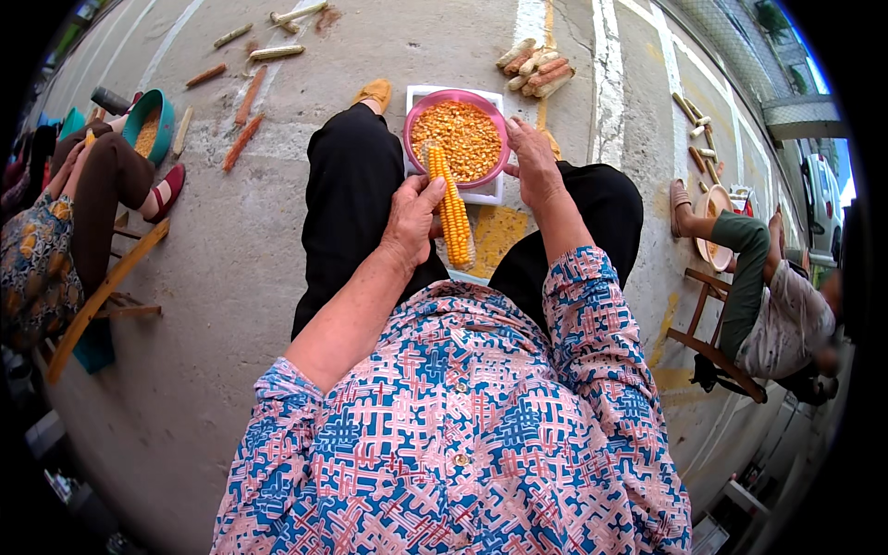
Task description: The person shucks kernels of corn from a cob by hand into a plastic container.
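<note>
My left hand point(414, 220) is wrapped around an ear of dried yellow corn point(452, 208), thumb on top. The ear slants over the near rim of a pink plastic basin point(501, 154), its rows of kernels mostly full and its far tip bare and pale. Loose corn kernels point(458, 128) fill much of the basin, which sits on a white foam box point(491, 197) between my knees. At the basin's right side is my right hand point(533, 158), fingers apart, near or touching the rim, with nothing seen in it.
Bare cobs point(538, 67) lie piled on the concrete beyond the basin, with scattered cobs point(250, 96) at far left. A seated person point(104, 194) is at left by a teal basin point(164, 128); another person point(746, 257) sits at right beside a pale basin point(721, 201).
</note>
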Demonstrator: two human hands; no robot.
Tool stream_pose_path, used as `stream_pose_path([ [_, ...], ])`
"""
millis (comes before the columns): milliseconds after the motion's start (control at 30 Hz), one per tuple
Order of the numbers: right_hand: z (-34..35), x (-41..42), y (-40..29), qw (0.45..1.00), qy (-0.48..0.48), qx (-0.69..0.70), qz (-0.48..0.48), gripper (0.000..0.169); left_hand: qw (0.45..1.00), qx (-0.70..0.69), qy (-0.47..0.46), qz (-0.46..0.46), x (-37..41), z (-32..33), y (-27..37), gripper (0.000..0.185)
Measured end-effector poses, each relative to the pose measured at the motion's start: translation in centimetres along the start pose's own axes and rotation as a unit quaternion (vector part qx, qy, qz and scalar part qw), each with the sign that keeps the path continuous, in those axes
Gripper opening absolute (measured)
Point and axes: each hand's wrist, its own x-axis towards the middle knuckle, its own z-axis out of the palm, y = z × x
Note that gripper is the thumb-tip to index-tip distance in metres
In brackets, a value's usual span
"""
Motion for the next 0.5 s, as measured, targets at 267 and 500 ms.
stream_pose_path([
  [267, -1.8, -4.9, 5.4, 0.985, -0.033, 0.068, 0.156, 0.029, 1.0, -0.013, 0.01, 0.004, -0.2, 0.2, 0.0, 0.032],
  [500, -0.7, -6.7, 5.0, 0.986, -0.136, 0.03, 0.091, 0.026, 1.0, -0.031, -0.004, 0.005, -0.2, 0.1, 0.1, 0.03],
])
